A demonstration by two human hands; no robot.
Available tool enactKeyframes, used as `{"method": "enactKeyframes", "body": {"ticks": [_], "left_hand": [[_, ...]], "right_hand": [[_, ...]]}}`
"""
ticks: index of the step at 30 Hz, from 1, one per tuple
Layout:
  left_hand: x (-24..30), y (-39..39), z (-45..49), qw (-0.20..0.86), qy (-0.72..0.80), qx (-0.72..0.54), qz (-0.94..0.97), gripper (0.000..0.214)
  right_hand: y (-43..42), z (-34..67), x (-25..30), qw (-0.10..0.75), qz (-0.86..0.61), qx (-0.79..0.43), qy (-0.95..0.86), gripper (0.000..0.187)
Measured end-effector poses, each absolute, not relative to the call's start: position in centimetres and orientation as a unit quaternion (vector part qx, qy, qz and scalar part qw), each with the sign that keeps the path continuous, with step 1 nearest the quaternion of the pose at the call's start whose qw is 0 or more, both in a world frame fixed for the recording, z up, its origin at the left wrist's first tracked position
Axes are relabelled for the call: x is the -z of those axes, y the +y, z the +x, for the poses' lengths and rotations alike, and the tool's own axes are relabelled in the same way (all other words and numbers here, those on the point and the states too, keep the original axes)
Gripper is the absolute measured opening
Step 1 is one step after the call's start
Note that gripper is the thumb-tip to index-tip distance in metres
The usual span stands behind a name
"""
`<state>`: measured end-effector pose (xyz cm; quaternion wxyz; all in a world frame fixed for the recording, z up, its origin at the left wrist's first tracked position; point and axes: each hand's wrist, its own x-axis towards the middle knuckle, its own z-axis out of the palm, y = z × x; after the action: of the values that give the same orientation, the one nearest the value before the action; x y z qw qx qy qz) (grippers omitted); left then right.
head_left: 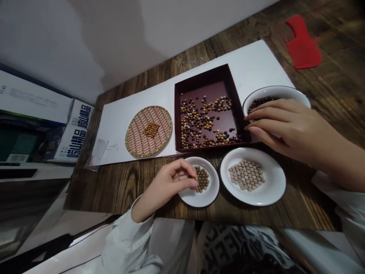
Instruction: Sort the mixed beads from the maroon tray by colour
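My left hand (171, 180) hangs with pinched fingertips at the edge of a small white dish (212, 186) holding brown beads (202, 179). Whether a bead lies between those fingertips is hidden. My right hand (285, 127) rests with its fingers spread over a white bowl (273, 90), partly covering the dark beads (261, 102) inside. A larger white plate (273, 182) holds pale beads (246, 175). Mixed beads (205, 121) lie scattered in a maroon box tray (199, 74). A round woven tray (137, 131) carries a small patch of golden beads (151, 129).
A white sheet (251, 64) lies under the trays on a dark wooden table (114, 186). A red plastic scraper (302, 43) sits at the far right. Cardboard boxes with blue lettering (75, 129) stand beyond the table's left end.
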<state>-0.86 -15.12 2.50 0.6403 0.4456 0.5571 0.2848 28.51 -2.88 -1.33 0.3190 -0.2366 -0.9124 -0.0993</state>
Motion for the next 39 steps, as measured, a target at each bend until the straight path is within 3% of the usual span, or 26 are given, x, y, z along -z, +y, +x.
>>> {"method": "enactKeyframes", "body": {"ticks": [9,18,30,39], "left_hand": [[-1.6,-15.7,-1.0,0.737,0.447,-0.359,0.356,0.021],[-3.2,-15.5,-0.1,0.520,0.533,-0.170,0.646,0.008],[-3.5,-15.0,0.4,0.491,0.495,-0.061,0.714,0.008],[-3.0,-15.0,0.2,0.485,0.493,-0.056,0.720,0.005]], "right_hand": [[-2.9,28.5,1.1,0.327,-0.229,0.096,-0.912,0.008],[-2.9,28.4,1.4,0.322,-0.230,0.090,-0.914,0.008],[-3.1,28.4,1.1,0.313,-0.226,0.074,-0.919,0.008],[-3.1,28.4,1.1,0.311,-0.229,0.072,-0.920,0.007]]}}
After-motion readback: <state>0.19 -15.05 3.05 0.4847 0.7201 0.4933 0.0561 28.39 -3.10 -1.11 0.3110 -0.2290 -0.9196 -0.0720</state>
